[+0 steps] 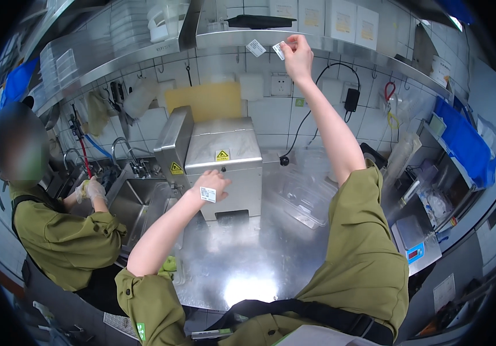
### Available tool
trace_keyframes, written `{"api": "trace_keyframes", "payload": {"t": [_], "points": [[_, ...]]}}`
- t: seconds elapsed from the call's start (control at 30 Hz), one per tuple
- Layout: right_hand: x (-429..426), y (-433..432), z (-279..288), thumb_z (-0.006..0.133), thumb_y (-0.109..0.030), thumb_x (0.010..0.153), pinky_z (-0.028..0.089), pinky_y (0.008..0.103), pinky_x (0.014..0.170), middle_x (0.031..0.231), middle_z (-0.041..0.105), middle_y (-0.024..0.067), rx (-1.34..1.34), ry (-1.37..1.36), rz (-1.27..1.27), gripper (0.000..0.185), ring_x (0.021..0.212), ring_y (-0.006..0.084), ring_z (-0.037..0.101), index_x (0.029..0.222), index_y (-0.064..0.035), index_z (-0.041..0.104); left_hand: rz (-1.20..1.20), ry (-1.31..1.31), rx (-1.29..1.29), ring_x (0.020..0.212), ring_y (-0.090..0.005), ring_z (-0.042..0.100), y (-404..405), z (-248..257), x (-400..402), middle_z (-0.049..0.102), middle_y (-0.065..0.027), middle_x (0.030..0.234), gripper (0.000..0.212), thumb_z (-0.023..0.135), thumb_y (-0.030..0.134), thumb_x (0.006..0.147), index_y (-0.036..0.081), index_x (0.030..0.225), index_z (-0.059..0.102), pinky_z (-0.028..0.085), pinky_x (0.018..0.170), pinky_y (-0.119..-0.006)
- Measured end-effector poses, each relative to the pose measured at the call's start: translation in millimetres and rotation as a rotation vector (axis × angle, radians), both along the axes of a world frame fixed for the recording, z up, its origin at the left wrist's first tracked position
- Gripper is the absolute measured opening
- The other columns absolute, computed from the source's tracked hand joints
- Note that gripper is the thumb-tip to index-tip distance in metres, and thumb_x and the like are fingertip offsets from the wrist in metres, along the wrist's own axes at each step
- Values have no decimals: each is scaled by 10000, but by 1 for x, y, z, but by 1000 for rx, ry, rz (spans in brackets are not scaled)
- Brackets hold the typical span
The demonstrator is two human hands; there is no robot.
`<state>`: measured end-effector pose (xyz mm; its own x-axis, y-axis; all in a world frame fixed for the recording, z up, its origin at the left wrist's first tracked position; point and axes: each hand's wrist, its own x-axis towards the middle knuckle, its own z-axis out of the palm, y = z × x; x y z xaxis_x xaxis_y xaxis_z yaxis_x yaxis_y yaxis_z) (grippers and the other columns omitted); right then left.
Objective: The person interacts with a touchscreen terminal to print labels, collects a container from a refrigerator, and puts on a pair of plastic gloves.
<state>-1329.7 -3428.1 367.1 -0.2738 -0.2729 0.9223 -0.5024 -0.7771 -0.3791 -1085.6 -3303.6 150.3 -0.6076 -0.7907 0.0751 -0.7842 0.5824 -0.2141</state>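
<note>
Raised at the edge of the steel wall shelf (pixel 226 40), my right hand (pixel 298 56) pinches a small white printed label (pixel 279 50) between thumb and fingers. To its left, another white label (pixel 256 48) is on the shelf's front edge. My left hand (pixel 211 181) is lower, in front of a stainless steel machine (pixel 225 179) with a hinged lid and yellow warning stickers. Its fingers are loosely spread with nothing visible in them; whether they touch the machine I cannot tell. A third printed label (pixel 208 194) lies on the back of that hand near the wrist.
A co-worker (pixel 64 233) in gloves stands at the sink (pixel 133 207) on the left. Clear plastic containers (pixel 306 194) sit on the steel counter (pixel 230 255), right of the machine. A digital scale (pixel 409 235) stands at the right. Knives (pixel 117 91) and scissors (pixel 390 91) hang on the wall.
</note>
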Motion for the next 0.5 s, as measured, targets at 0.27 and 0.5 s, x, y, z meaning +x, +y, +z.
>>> {"api": "trace_keyframes", "payload": {"t": [0.27, 0.5], "points": [[1, -26, 5, 658, -275, 746, 466, 383, 597, 661, 606, 108, -145, 102, -381, 294, 640, 289, 603, 812, -39, 495, -37, 56, -100, 925, -250, 533, 12, 23, -4, 590, -89, 862, 318, 641, 227, 699, 124, 996, 595, 402, 861, -368], [6, 61, -2, 642, -409, 728, 452, 362, 550, 728, 600, 64, -225, 565, -589, 350, 616, 246, 594, 762, -70, 562, -66, 76, -404, 906, -227, 538, 2, 40, -14, 576, -88, 787, 170, 607, 154, 667, 98, 827, 609, 395, 854, -377]]}}
